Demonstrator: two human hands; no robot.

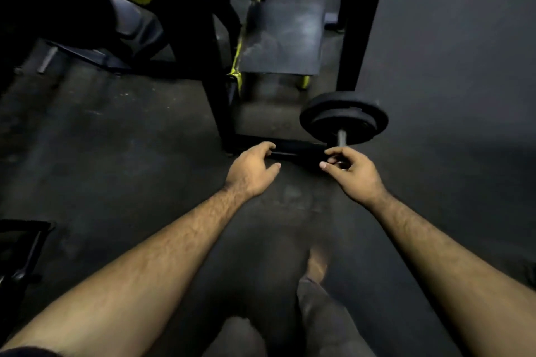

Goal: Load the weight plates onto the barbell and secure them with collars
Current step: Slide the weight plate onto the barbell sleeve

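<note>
While you reach both bare arms forward and down, the scene reads as follows.
Floor: dark rubber gym flooring [116, 153], matte and scuffed, with pale marks.
Rack: black steel frame with yellow-green trim [214, 90], square-section uprights; its low base bar runs just beyond your fingertips.
Platform: flat dark grey rectangular plate [284, 38] set inside the frame, dusty and mottled.
Weight plates: round black rubber discs [343, 116] stacked on the far end of the bar, standing on the floor beside the right upright.
Barbell: short grey metal bar [341, 139] running from the discs toward your right hand.
Writing: none legible in this dim light.
Left hand [252, 166]: fingers loosely curled, resting at the base bar; you grip nothing that can be made out.
Right hand [352, 171]: fingers pinch a small shiny metal piece [342, 164] at the near bar end; whether it is a collar cannot be told.
</note>
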